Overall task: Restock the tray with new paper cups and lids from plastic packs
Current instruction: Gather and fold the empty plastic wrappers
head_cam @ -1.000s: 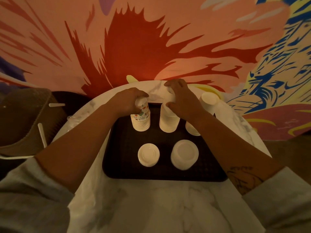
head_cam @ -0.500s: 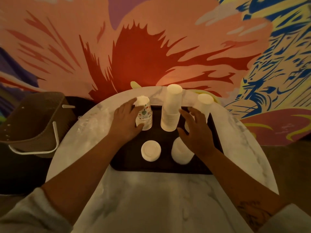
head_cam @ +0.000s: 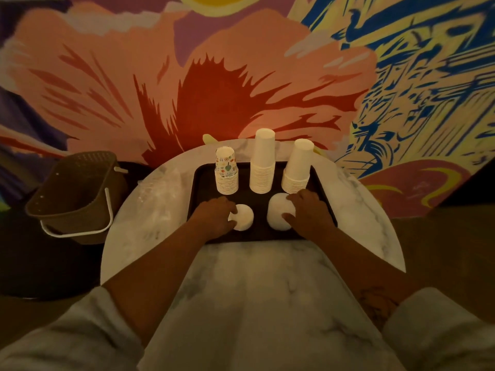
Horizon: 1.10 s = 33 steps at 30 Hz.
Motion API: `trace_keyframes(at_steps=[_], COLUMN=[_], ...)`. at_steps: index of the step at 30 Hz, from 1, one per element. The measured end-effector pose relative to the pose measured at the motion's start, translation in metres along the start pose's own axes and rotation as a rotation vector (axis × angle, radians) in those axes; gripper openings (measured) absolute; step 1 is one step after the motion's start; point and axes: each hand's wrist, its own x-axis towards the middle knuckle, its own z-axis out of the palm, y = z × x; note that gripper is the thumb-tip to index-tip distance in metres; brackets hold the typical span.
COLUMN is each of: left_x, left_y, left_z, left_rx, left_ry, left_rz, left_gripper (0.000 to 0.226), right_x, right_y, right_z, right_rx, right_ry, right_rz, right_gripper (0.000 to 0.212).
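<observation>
White on the dark tray point(head_cam: 200, 187): smaller lid stack point(head_cam: 243, 218) clasped in left grip point(head_cam: 214, 216), larger lid stack point(head_cam: 277, 216) clasped in right grip point(head_cam: 310, 213), three cup stacks point(head_cam: 262, 167) behind.

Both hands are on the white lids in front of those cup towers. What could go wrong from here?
The right cup stack looks tilted just behind the right hand; a bump could topple it off the tray. The left hand grips only the edge of the small lid stack, so lids might slide apart if lifted.

cup stacks point(head_cam: 262, 167) line the tray's point(head_cam: 205, 188) far edge, narrow gaps between them.
</observation>
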Motion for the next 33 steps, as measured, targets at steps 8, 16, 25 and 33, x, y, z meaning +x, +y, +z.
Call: trace_keyframes(at_steps=[8,16,25,33], left_x=[-0.025,-0.025,-0.024,-0.030], left_y=[0.023,0.048,0.075,0.050], left_z=[-0.038,-0.124,-0.142,-0.109], left_rx=[0.135,0.095,0.077,0.050], left_ry=[-0.073,0.148,0.220,0.189], left_rz=[-0.037,-0.042,-0.020,-0.174], left_gripper=[0.071,0.073,0.068,0.068], right_x=[-0.019,0.004,0.010,0.005], right_y=[-0.031,-0.042,-0.032,-0.029], right_z=[-0.042,-0.117,-0.140,-0.104], right_rx=[-0.046,-0.040,-0.048,-0.012], right_ry=[0.030,0.120,0.155,0.030], right_rz=[0.046,0.007,-0.031,-0.039], right_gripper=[0.061,0.070,0.067,0.066])
